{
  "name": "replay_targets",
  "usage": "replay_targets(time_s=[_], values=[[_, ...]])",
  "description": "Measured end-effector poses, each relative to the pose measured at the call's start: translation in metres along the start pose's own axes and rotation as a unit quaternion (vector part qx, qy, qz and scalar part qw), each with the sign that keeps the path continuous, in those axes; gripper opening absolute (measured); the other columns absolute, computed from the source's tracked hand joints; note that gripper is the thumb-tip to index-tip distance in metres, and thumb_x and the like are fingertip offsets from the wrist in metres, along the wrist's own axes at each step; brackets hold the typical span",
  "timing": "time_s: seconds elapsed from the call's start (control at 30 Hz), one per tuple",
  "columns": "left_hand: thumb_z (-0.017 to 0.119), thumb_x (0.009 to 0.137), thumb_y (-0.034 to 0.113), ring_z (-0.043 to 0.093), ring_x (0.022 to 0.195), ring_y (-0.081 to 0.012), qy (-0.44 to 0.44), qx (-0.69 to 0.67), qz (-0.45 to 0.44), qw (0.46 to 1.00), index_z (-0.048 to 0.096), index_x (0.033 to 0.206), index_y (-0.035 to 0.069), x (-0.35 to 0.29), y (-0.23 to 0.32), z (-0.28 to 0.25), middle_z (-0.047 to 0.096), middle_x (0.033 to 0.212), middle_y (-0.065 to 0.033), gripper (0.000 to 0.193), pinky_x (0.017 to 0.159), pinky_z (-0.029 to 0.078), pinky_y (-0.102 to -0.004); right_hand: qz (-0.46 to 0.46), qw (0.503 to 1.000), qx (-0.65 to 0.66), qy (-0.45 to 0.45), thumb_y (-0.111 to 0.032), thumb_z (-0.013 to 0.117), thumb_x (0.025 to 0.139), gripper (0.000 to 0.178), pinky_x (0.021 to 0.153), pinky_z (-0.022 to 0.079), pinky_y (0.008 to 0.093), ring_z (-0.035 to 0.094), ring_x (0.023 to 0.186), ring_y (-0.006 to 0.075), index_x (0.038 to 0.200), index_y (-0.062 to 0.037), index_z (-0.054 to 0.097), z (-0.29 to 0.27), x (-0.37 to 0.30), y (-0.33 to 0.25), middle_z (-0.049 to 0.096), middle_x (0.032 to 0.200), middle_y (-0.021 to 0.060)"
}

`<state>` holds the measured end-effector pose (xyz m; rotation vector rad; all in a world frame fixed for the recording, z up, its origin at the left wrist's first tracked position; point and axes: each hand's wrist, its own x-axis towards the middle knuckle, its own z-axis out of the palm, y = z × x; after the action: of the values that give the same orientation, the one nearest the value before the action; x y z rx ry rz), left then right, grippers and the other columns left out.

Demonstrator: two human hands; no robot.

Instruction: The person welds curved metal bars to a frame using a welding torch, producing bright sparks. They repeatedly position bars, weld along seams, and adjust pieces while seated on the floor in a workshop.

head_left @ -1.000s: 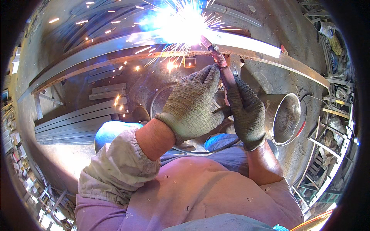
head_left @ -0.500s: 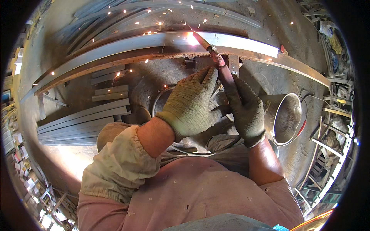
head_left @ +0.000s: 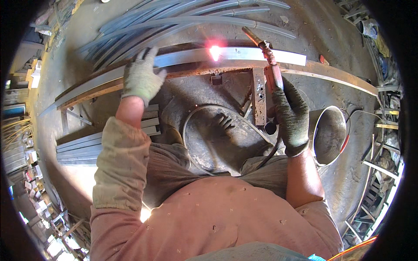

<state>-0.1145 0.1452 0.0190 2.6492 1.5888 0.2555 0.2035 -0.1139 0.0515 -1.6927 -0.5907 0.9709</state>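
In a green-grey work glove, my right hand [head_left: 291, 117] is wrapped round the handle of a welding torch [head_left: 271, 58]. The torch's nozzle points up and to the left, beyond the far edge of a long pale metal tube [head_left: 187, 58]. A bright pink-white glowing spot [head_left: 214, 52] marks the tube, apart from the nozzle. To the left, my left hand [head_left: 143, 79], gloved alike, reaches over the tube with its fingers spread; whether it touches the metal I cannot tell. The tube lies along a rusty beam [head_left: 333, 77].
Several long grey metal tubes [head_left: 191, 21] lie on the floor beyond the beam. More tubes [head_left: 82, 150] are stacked at the left. At the right stands a metal bucket [head_left: 328, 135]. A hose [head_left: 185, 130] loops on the floor between my legs.
My left hand has left its place beside the right hand and moved left over the tube. The torch has lifted away to the right from the glowing spot. The flying sparks have mostly gone.
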Motion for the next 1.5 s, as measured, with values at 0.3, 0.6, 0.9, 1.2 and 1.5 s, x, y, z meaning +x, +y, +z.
replay_targets(time_s=[0.3,0.6,0.9,1.2,1.5], values=[[0.085,0.094,0.023,0.073,0.134,-0.0426,-0.028,0.102,-0.065,0.992,0.074,0.148,0.016,0.027,-0.061,0.035,0.076,0.145,-0.0159,0.055,0.113,0.060,-0.0535,-0.026,1.000,-0.001,0.017,-0.026,0.078,0.117,0.046,0.069,0.057,0.0256,0.068,0.080,0.0051,0.157,-0.0043,0.073,-0.010,-0.007,0.005,0.081,0.114,0.0018],[0.089,0.080,0.018,0.081,0.121,-0.0370,-0.135,-0.066,-0.076,0.986,0.080,0.137,0.011,0.030,-0.071,0.021,0.085,0.125,-0.0174,0.057,0.108,0.061,-0.0445,-0.031,0.999,0.012,-0.008,-0.028,0.078,0.117,0.045,0.070,0.056,0.0250,0.066,0.079,0.0043,0.156,-0.0051,0.074,-0.017,-0.010,0.001,0.079,0.106,-0.0009],[0.094,0.071,0.002,0.078,0.101,-0.0231,-0.172,-0.281,-0.105,0.938,0.081,0.123,0.000,0.055,-0.099,0.031,0.083,0.109,-0.0099,0.054,0.093,0.062,-0.0371,-0.010,1.000,-0.015,-0.005,-0.033,0.074,0.119,0.048,0.056,0.054,0.0277,0.070,0.067,0.0106,0.158,-0.0043,0.072,-0.016,-0.006,0.003,0.079,0.099,0.0065],[0.088,0.092,-0.005,0.077,0.116,-0.0185,-0.041,-0.418,-0.003,0.907,0.084,0.128,0.000,0.038,-0.119,0.059,0.078,0.133,-0.0083,0.037,0.101,0.062,-0.0328,-0.006,1.000,-0.008,-0.010,-0.032,0.074,0.119,0.048,0.055,0.055,0.0285,0.071,0.066,0.0112,0.157,-0.0038,0.072,-0.014,0.000,0.005,0.077,0.091,0.0060],[0.087,0.096,0.016,0.066,0.138,-0.0441,0.052,-0.022,0.099,0.994,0.075,0.142,0.008,0.030,-0.097,0.058,0.072,0.150,-0.0177,0.048,0.122,0.053,-0.0500,0.024,0.999,-0.011,-0.023,-0.031,0.080,0.116,0.053,0.056,0.049,0.0229,0.068,0.071,0.0050,0.161,-0.0053,0.069,-0.007,0.000,-0.001,0.076,0.099,0.0003]])
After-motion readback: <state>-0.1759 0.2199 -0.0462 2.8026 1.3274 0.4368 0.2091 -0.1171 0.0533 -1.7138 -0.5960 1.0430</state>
